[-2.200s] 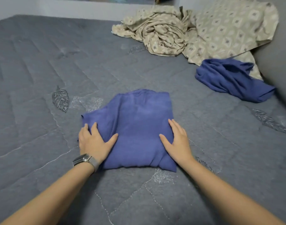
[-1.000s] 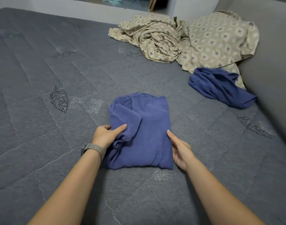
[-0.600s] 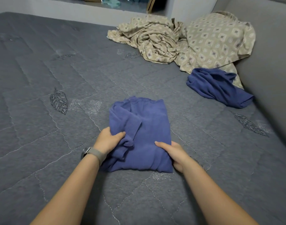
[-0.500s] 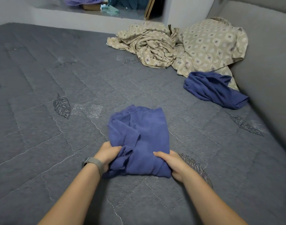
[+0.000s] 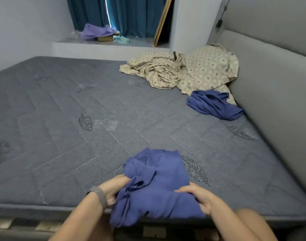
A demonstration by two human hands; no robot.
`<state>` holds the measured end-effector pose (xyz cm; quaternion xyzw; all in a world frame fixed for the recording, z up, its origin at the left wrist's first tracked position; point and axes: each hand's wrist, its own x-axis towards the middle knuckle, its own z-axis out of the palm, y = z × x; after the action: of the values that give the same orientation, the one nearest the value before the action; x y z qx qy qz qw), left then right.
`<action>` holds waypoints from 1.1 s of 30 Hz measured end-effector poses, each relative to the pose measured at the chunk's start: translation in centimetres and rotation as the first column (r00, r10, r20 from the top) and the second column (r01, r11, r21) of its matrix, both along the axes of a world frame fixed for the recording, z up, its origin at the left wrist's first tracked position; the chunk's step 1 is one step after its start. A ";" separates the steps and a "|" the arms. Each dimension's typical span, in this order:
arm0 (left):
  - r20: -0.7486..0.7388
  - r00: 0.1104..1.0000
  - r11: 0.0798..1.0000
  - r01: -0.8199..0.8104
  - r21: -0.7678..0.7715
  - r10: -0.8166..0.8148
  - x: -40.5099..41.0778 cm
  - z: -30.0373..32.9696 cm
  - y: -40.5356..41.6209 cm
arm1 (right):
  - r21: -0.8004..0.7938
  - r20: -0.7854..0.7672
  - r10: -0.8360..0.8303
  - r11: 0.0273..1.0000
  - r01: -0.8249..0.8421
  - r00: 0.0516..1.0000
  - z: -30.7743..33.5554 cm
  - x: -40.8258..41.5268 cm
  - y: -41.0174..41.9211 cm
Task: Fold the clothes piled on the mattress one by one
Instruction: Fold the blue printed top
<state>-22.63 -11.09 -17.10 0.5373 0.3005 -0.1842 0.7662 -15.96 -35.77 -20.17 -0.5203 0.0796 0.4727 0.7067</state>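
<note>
One blue garment (image 5: 157, 186) is folded into a rough bundle and sits at the near edge of the mattress (image 5: 61, 136), its near end hanging over the side. The fold looks loose: the left flank is bunched and creased rather than flat, so I judge it as mostly done but maybe wanting a tidy before it is set aside.

Still to do, as far as can be seen: a second blue garment (image 5: 214, 106) lies crumpled at the far right, close against the grey headboard (image 5: 270, 94). Just beyond it a beige patterned sheet (image 5: 159, 73) is heaped in a loose pile, touching a beige patterned pillow (image 5: 209, 66) that leans on the headboard. Whether the sheet counts among the clothes I cannot tell. So the task seems to be somewhere in its middle, with at least one piece unfolded.

The left hand (image 5: 112, 190), with a watch (image 5: 98, 195) on its wrist, is closed on the bunched left side of the folded garment, fingers curled into the cloth. The right hand (image 5: 199, 197) grips the near right edge, thumb on top and fingers tucked beneath. Both hands hold the bundle from its two sides, near the mattress edge.
</note>
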 end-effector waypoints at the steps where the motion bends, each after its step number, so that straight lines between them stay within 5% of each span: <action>1: 0.012 1.000 0.999 -0.014 -0.040 0.015 -0.2 0.7 -0.4 | 0.024 -0.028 0.026 0.999 -0.026 0.999 0.3 -0.3 -0.2; 5: 0.049 0.993 0.990 -0.098 -0.104 0.103 0.7 2.0 -1.1 | 0.133 -0.106 -0.042 0.990 0.056 0.993 1.2 -1.0 0.8; 11: 0.009 0.990 0.958 -0.137 -0.253 0.143 6.7 0.6 -0.1 | 0.259 -0.298 -0.420 0.829 0.496 0.857 0.5 3.3 3.7; 15: 0.093 0.995 0.963 0.003 -0.271 0.023 12.4 3.4 0.8 | 0.161 -0.306 -0.364 0.891 0.425 0.880 2.5 8.4 4.8; 20: 0.147 0.975 0.970 -0.136 -0.203 0.168 15.4 11.8 2.5 | 0.098 -0.210 -0.303 0.939 0.328 0.930 12.0 13.5 6.1; 33: 0.251 0.950 0.981 -0.194 -0.001 0.188 2.8 41.9 16.9 | 0.180 -0.064 0.168 0.971 -0.155 0.984 39.7 8.0 20.3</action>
<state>-19.85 5.78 24.76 0.5335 0.2545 -0.0364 0.8058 -7.92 -15.49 19.55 -0.4422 0.0234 0.5541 0.7049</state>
